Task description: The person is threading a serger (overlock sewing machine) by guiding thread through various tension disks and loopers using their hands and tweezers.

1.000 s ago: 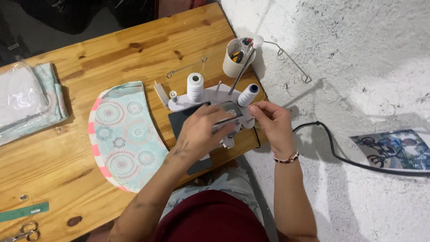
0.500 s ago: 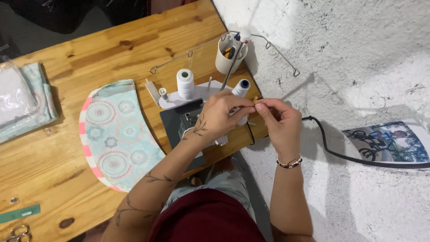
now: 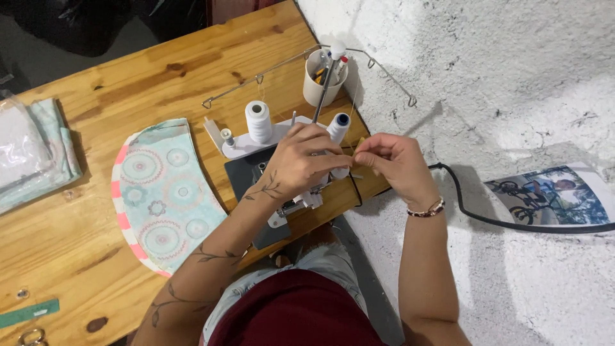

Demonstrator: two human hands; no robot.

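We see a thin thread [image 3: 351,148], barely visible, stretched between the two hands just above the right end of a small sewing machine [image 3: 282,192] on the worktop [image 3: 83,256]. Its long axis runs roughly left to right, from the left fingertips to the right ones. The left hand [image 3: 301,160] lies over the machine, its fingers closed in a pinch toward the thread, right beside a white spool with a dark core [image 3: 339,127]. The right hand [image 3: 391,160] meets it from the right, thumb and forefinger pinched on the same thread, so that the fingertips of the two hands stand nearly touching. We judge both hands equally near; the thread lies between them, with the spool just behind.

Further out stand a taller white spool [image 3: 259,120], a metal thread guide [image 3: 269,77] with hooked ends, and a cup [image 3: 322,80] of tools. A curved piece of patterned fabric [image 3: 163,192] lies on the worktop to the left, well apart from the hands. A black cable [image 3: 512,221] runs across the floor on the right.

Against the frame a second earlier, the hands have closed toward each other and sit nearer the dark-cored spool; the camera has also shifted, so the machine appears more central. The fabric has not moved.
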